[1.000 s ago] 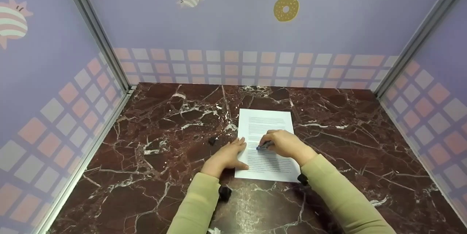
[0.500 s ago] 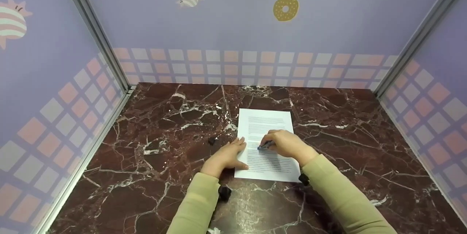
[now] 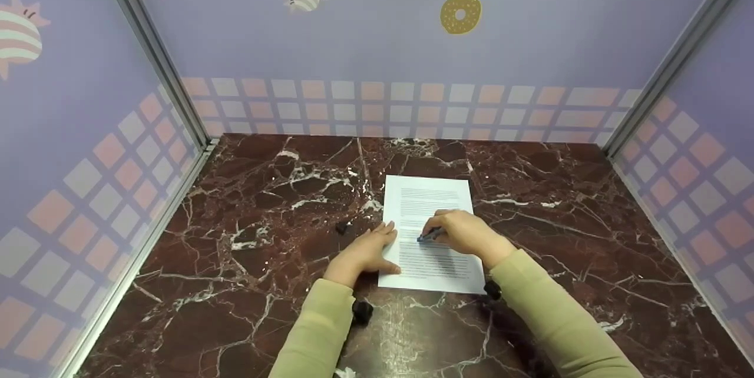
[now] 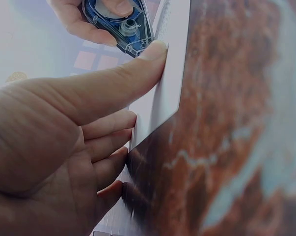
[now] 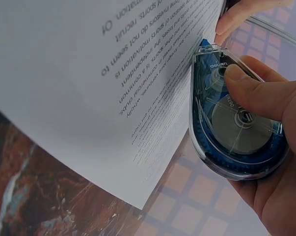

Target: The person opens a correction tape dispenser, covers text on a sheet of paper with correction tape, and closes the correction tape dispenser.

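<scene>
Blue and clear plastic is filling the grip of my right hand [image 3: 462,231]: I am pinching a correction tape dispenser [image 5: 236,118], my thumb lying along one face and my fingers curling behind it. Its tip is meeting the sheet of paper [image 3: 433,195] among the printed lines, around the middle of the page and a little toward its left side. My left hand [image 3: 365,251] is gripping nothing; its fingers are lying relaxed, well apart from the thumb, touching the sheet's left margin, while the thumb is resting on the paper nearer to me. The page is lying flat on the dark red marbled table [image 3: 253,301]. Pale green sleeves [image 3: 548,313] are covering my forearms, and a black device [image 3: 362,312] is sitting at my left wrist. On the far side, a lilac wall [image 3: 377,42] is showing rows of pink and white squares.
</scene>
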Motion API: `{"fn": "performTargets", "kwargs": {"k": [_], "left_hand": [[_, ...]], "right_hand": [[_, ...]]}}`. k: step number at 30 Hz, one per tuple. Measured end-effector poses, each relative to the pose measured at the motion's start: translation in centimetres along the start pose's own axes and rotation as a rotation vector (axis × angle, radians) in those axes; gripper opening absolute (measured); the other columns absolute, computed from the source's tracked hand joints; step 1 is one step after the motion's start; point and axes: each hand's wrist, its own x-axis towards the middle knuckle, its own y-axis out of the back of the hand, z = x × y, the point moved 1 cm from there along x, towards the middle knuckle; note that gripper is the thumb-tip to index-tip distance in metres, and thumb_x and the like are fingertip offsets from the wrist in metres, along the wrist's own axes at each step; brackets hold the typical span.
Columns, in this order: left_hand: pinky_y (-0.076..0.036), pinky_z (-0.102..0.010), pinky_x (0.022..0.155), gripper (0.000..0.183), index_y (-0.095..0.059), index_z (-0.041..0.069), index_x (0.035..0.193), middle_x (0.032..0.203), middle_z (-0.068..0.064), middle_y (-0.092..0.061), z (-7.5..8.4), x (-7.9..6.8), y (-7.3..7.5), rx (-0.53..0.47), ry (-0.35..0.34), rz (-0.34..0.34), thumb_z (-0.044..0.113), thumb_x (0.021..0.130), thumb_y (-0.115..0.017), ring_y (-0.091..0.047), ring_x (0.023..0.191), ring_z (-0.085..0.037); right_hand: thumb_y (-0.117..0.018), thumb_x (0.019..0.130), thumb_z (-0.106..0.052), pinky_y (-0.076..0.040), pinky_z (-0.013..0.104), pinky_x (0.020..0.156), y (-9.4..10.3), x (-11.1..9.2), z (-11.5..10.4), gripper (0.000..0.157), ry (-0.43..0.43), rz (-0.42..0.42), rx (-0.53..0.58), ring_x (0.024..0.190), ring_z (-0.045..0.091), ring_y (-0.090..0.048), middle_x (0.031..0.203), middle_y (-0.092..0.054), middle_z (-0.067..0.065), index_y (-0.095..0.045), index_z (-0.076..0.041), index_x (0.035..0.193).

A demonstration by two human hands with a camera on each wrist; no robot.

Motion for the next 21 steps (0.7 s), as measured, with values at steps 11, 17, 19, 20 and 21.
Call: {"fn": "performTargets", "kwargs": {"k": [11,17,19,20,21], "left_hand": [[-0.015,-0.049,0.134,0.093,-0.038,0.000,0.157,0.171,-0.012,-0.024,0.00,0.04,0.08,-0.010,0.000,0.000,0.032,0.084,-0.085,-0.018,0.161,-0.032],[-0.015,-0.049,0.134,0.093,-0.038,-0.001,0.156,0.171,-0.013,-0.024,-0.08,0.04,0.01,-0.008,-0.005,0.002,0.031,0.083,-0.085,-0.018,0.161,-0.033],[-0.015,-0.049,0.134,0.093,-0.038,-0.001,0.157,0.171,-0.014,-0.024,-0.09,0.06,0.01,-0.008,-0.008,0.002,0.032,0.083,-0.085,-0.018,0.161,-0.033],[-0.015,-0.049,0.134,0.093,-0.038,-0.001,0.157,0.171,-0.014,-0.024,-0.10,0.07,0.02,-0.007,-0.009,0.002,0.032,0.083,-0.085,-0.018,0.161,-0.033],[-0.015,-0.049,0.134,0.093,-0.038,-0.001,0.157,0.171,-0.014,-0.024,-0.11,0.08,0.02,-0.005,-0.009,0.001,0.032,0.084,-0.085,-0.018,0.161,-0.033]], "right_hand": [[-0.077,0.084,0.001,-0.062,0.045,0.087,0.02,-0.13,0.23,0.024,0.006,0.005,-0.008,0.096,0.027,-0.074,0.100,-0.076,0.003,-0.080,-0.015,0.103],[-0.076,0.084,0.003,-0.063,0.045,0.085,0.02,-0.22,0.26,0.026,-0.011,0.000,-0.012,0.095,0.027,-0.074,0.101,-0.076,0.004,-0.080,-0.015,0.103],[-0.076,0.084,0.003,-0.063,0.045,0.084,0.03,-0.26,0.26,0.026,-0.014,-0.002,-0.017,0.095,0.027,-0.074,0.101,-0.076,0.004,-0.080,-0.015,0.103],[-0.076,0.085,0.002,-0.063,0.045,0.084,0.03,-0.28,0.26,0.026,-0.014,-0.002,-0.020,0.095,0.027,-0.074,0.101,-0.076,0.004,-0.080,-0.016,0.103],[-0.076,0.085,0.002,-0.063,0.044,0.084,0.03,-0.31,0.28,0.026,-0.014,-0.001,-0.023,0.095,0.027,-0.074,0.101,-0.076,0.004,-0.080,-0.016,0.103]]}}
